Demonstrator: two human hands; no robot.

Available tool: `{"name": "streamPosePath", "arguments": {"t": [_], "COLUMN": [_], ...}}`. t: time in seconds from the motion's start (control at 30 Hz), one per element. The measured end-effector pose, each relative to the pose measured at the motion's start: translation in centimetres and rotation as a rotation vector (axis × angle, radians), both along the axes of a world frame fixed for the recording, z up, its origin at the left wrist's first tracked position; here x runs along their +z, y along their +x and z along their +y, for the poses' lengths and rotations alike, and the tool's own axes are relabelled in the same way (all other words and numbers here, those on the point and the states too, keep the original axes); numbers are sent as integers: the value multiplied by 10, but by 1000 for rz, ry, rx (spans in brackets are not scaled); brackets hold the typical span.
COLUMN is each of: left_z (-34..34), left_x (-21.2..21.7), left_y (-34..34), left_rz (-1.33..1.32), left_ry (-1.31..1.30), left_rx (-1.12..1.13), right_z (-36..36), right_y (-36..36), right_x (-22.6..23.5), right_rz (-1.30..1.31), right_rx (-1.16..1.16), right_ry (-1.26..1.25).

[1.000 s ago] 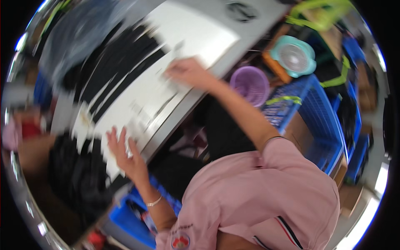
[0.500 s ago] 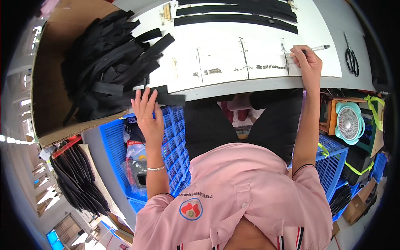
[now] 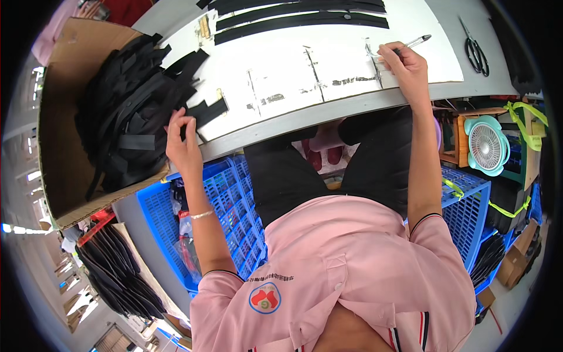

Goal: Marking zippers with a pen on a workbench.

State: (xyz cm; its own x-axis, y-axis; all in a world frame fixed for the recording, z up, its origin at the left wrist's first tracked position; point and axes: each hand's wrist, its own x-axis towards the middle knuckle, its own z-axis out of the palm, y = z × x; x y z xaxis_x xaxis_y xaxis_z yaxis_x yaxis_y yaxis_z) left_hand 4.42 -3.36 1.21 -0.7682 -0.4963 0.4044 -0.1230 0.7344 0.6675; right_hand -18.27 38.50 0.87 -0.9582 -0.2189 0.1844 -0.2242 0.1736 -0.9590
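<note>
My right hand is closed around a pen above the right part of a white marked board. The pen points up and to the right, away from the board. At the left, my left hand has its fingers bent together at the edge of a pile of black fabric strips. It pinches a black strip, whose end sticks out to the right over the board; the fingertips are partly lost against the black pile.
The pile spills from a cardboard box. Several black strips lie in rows across the board's far side. Black-handled scissors rest at the right. Blue plastic crates stand below the table, and a turquoise fan at the right.
My left hand has gone from spread fingers over the strips to a pinch at the pile's edge. The right hand keeps the pen over the board. The whole view has shifted slightly.
</note>
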Motion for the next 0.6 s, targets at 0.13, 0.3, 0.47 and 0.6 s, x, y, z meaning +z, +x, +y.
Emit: {"name": "streamPosePath", "arguments": {"t": [0.13,0.3,0.47,0.6], "left_z": [14,21,57,106], "left_x": [-1,-2,-4,-5], "left_y": [-19,-18,-39,-70], "left_rz": [-70,-69,-52,-39], "left_ry": [-185,-227,-294,-241], "left_rx": [-6,-40,-95,-230], "right_z": [3,3,1,-18], "right_y": [1,0,0,24], "right_x": [-2,-5,-5,17], "right_rz": [15,33,89,62], "right_rx": [-19,-11,-12,-110], "right_ry": [26,6,12,-35]}}
